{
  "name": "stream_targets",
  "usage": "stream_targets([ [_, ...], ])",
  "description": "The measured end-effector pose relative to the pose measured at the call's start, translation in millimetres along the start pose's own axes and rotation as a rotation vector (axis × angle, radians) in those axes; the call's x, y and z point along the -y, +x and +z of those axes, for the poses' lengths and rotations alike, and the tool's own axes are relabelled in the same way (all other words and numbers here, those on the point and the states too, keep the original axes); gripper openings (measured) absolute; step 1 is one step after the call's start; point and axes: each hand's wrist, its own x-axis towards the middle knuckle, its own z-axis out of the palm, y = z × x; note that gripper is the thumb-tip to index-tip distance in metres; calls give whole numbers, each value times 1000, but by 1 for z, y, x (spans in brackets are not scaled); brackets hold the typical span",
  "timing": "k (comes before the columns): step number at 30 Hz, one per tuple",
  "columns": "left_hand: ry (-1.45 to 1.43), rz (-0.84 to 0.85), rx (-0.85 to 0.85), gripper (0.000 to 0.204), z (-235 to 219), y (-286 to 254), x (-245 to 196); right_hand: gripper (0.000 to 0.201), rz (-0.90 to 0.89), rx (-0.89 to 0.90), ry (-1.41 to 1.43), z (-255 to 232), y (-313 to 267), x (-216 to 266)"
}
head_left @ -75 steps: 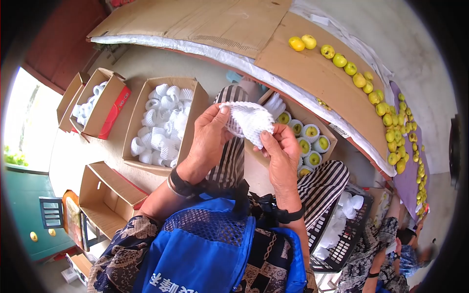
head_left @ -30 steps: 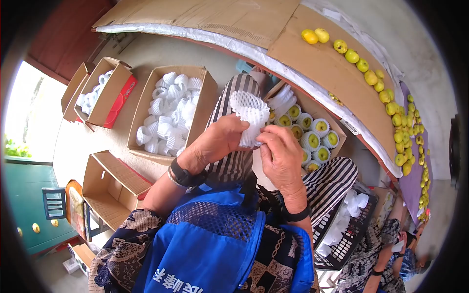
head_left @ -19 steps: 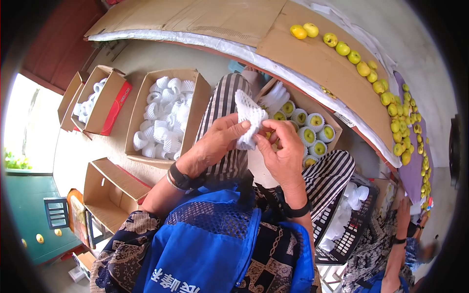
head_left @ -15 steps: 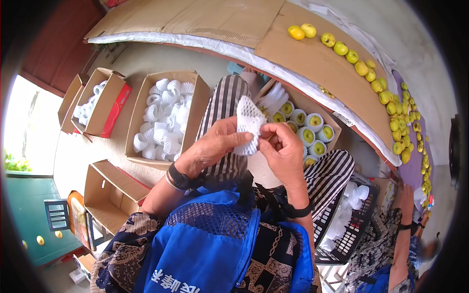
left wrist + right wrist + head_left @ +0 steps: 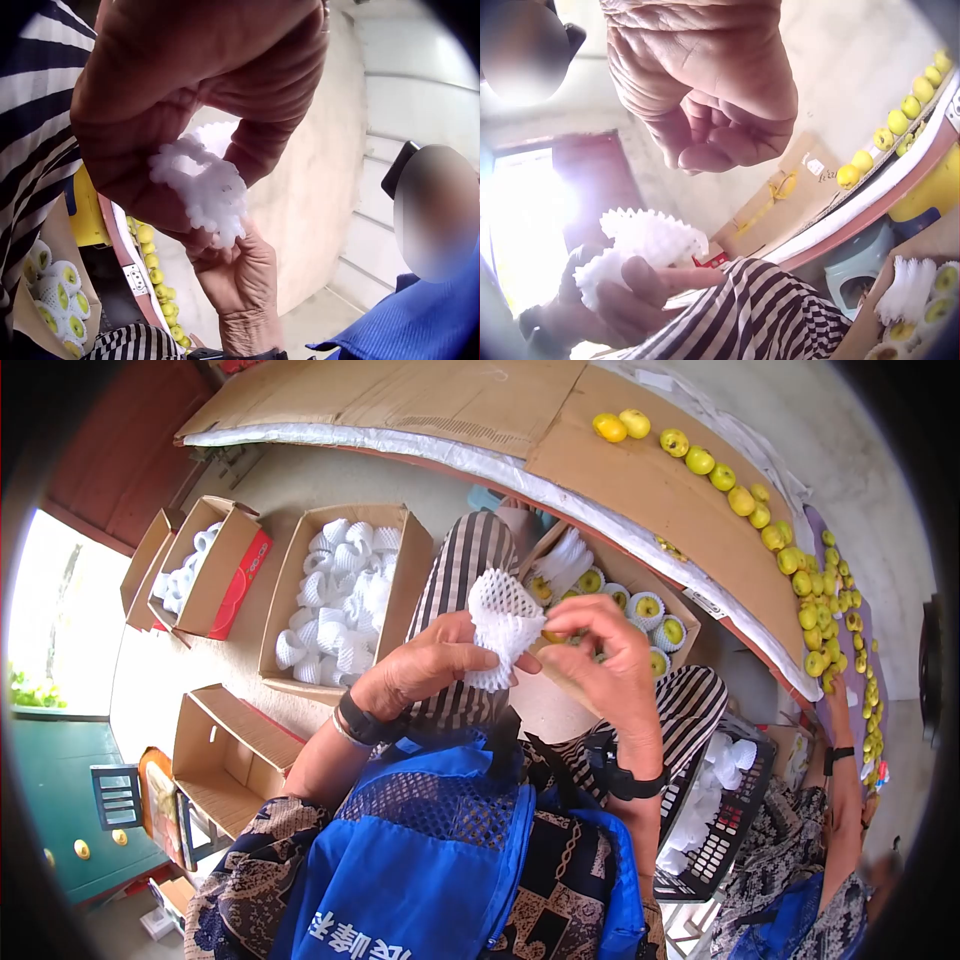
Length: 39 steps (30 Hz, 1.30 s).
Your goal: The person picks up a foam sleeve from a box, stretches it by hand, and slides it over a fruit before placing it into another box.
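My left hand [image 5: 435, 660] grips a white foam fruit net [image 5: 497, 622] over my striped lap, its wide mesh mouth upward in the head view. The net [image 5: 210, 187] bunches between thumb and fingers in the left wrist view. My right hand [image 5: 612, 665] is just to the right of it, fingertips close to its side. In the right wrist view the right hand [image 5: 705, 90] has its fingers and thumb curled together with nothing seen between them, apart from the net [image 5: 641, 240]. Whatever is inside the net is hidden.
A carton [image 5: 420, 550] of foam nets stands left; another carton [image 5: 686, 656] holds net-wrapped green fruit beyond my right hand. Yellow-green fruit [image 5: 740, 500] lines the cardboard-covered table [image 5: 600, 490]. A black crate [image 5: 735, 830] with nets is at right, beside another person's arm [image 5: 843, 790].
My right hand has let go of the net and moved right. The net has turned and spread wider in my left hand. The other person's arm has reached toward the fruit.
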Motion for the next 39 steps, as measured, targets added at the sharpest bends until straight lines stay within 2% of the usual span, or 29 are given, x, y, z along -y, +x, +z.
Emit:
stream_targets([
  [1,7,7,23,42,-2,2,2,18,-61,37,-87,5,1,4],
  [2,15,14,45,42,-3,3,4,25,-36,51,-104,11,-1,1],
  [5,123,-12,88,44,3,3,1,19,142,72,46,17,-5,-11],
  [8,52,-62,79,52,16,-3,-12,11,61,-2,82,7,1,-16],
  [11,52,-70,104,57,9,-3,-8,10,180,-297,160,7,5,-26],
  [12,69,-69,114,59,6,-2,-6,15,224,-362,105,6,6,-23],
  [15,60,107,-115,58,12,3,-1,27,300,-379,298,6,2,-29],
  [16,98,181,-126,55,4,8,6,41,389,-269,309,7,-1,-25],
  [19,-8,250,-239,51,7,14,8,51,307,-111,454,42,-5,-20],
  [20,-6,200,-214,53,7,14,6,53,308,-60,465,49,-7,-18],
  [23,-44,185,-199,54,20,10,-3,51,409,53,365,50,-5,-13],
  [24,-27,256,-154,53,14,12,3,49,426,69,343,45,-4,-17],
  [27,-65,381,-197,41,9,18,7,36,435,190,241,39,-3,-15],
  [29,-198,347,-201,41,4,23,1,33,436,287,162,40,-6,-13],
  [30,-264,329,-200,41,2,25,-1,31,368,245,95,43,-9,-17],
  [32,-220,356,-268,39,2,28,-2,29,234,157,-38,50,-16,-27],
  [35,-217,399,-337,37,5,32,-1,26,80,0,-512,49,-15,-18],
  [38,-244,404,-375,35,5,34,0,25,-84,-121,-740,49,-12,-14],
  [39,-253,400,-386,35,4,34,1,24,-74,-72,-756,49,-12,-12],
])
